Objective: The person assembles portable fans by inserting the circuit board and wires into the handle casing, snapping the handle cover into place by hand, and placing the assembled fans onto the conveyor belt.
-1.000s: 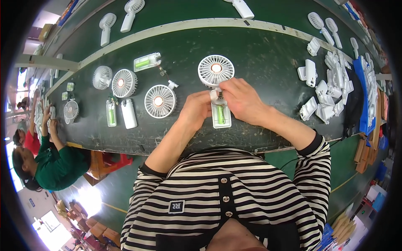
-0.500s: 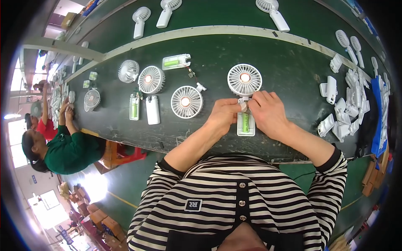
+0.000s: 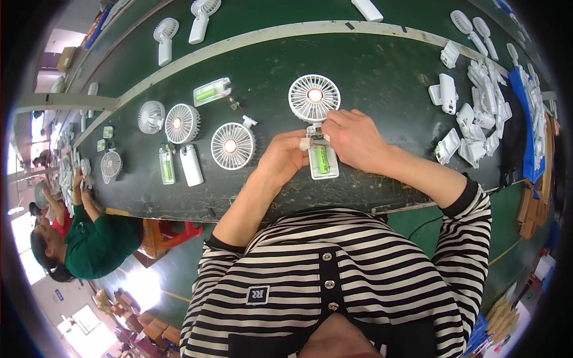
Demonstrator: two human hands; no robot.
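In front of me lies a white handheld fan (image 3: 314,97), its round head pointing away. Its open handle shell (image 3: 324,174) holds a green battery cell (image 3: 323,160), and a small circuit board shows at the neck. My left hand (image 3: 283,156) is closed at the left of the neck, with a small white plastic piece (image 3: 305,144) between thumb and fingers. My right hand (image 3: 357,142) is closed over the right of the neck, fingertips pressed together; what they pinch is hidden.
Left of my hands are another fan head (image 3: 233,145), an opened handle with a battery (image 3: 212,90), a white handle cover (image 3: 191,165) and more fan parts. White shells (image 3: 477,128) pile up at right. A co-worker in green (image 3: 104,247) sits at left.
The whole view has shifted, so the table things appear further left. My left hand has drawn slightly left off the neck with the small white piece, uncovering the circuit board.
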